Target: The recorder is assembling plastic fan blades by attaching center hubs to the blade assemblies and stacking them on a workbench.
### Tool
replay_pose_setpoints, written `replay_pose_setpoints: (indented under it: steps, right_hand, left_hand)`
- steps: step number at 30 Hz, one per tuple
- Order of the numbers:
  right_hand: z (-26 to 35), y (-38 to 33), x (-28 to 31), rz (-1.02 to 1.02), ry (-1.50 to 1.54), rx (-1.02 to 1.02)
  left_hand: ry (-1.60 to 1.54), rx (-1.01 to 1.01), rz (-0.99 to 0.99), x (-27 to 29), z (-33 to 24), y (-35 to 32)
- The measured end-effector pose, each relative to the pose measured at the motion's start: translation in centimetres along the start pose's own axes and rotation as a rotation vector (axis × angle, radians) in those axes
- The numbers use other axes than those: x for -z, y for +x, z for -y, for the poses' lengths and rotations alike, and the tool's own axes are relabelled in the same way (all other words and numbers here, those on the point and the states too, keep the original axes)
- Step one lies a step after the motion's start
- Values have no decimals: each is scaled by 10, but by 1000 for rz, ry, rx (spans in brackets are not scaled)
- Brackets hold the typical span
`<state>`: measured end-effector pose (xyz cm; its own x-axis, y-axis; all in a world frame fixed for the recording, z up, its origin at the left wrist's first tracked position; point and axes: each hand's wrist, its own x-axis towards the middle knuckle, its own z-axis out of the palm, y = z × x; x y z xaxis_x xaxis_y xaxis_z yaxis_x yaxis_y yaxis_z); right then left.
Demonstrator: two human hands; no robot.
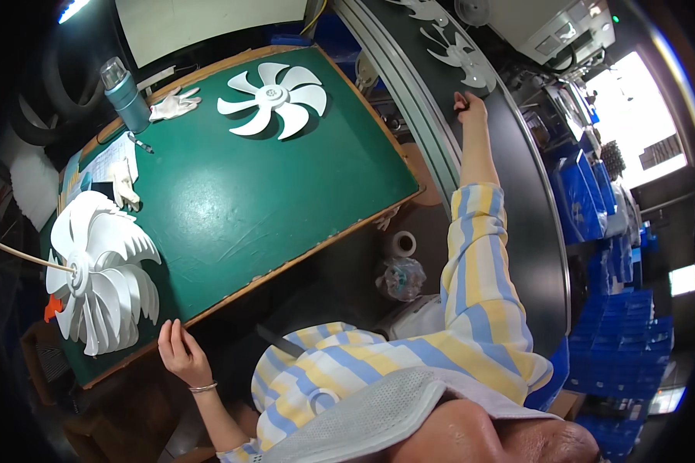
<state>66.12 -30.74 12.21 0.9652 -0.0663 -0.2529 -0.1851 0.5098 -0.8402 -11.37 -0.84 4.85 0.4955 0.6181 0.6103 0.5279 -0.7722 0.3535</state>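
My left hand hovers at the near edge of the green-topped table, fingers loosely stretched and nothing in them. Just beyond it stands a stack of white fan blades, threaded on a thin wooden stick. My right arm reaches far out over the dark conveyor belt. At its end my right hand has its fingers bent but apart, with no held thing visible. Close beyond it lies a translucent fan blade; whether they touch I cannot tell. A single white fan blade lies flat on the table's far side.
A blue-grey bottle, white gloves, a pen and papers lie along the table's left side. A metal rail runs between table and belt. Blue bins stand at the right. Another fan blade is farther up the belt.
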Motion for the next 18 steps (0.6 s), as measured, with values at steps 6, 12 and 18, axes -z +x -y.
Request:
replay_pose_setpoints:
  steps: [6,12,18]
  right_hand:
    - [0,106,17,177,-69,97]
    - [149,253,52,465,-1665,1006]
    - [51,201,28,186,-825,329]
  left_hand:
    - [33,-33,69,2,-17,18]
    - [-98,46,17,-28,-2,6]
    - [52,-71,60,-9,-30,26]
